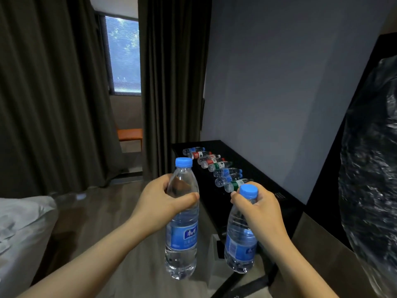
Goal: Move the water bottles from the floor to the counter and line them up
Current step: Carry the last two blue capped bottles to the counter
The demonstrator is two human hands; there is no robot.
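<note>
Fingers of the left hand (160, 197) curl round the upper body of the left bottle (182, 220), thumb laid across its front and the other fingertips hidden behind the clear plastic. Its blue cap (183, 161) stands free above the grip, and the bottle hangs upright in the air, left of the black counter (266, 181). The right hand (261, 208) closes on the neck and shoulder of the right bottle (240, 239), just under its blue cap (248, 190); the knuckles cover the neck, so how tightly those fingers press cannot be told. This bottle tilts slightly, its base low in front of the counter's near edge. Both forearms reach up from the bottom of the view, bare, palms turned inward toward each other.

On the counter, a row of bottles (217, 166) lies on its side, running from the far end toward the right hand; the labels show blue, red and green, but the print is too small to read. The nearest bottle of the row is partly hidden behind the right hand. At the counter's right, a blurred mass of crinkled clear plastic (373, 168) is cut off by the picture's edge.
</note>
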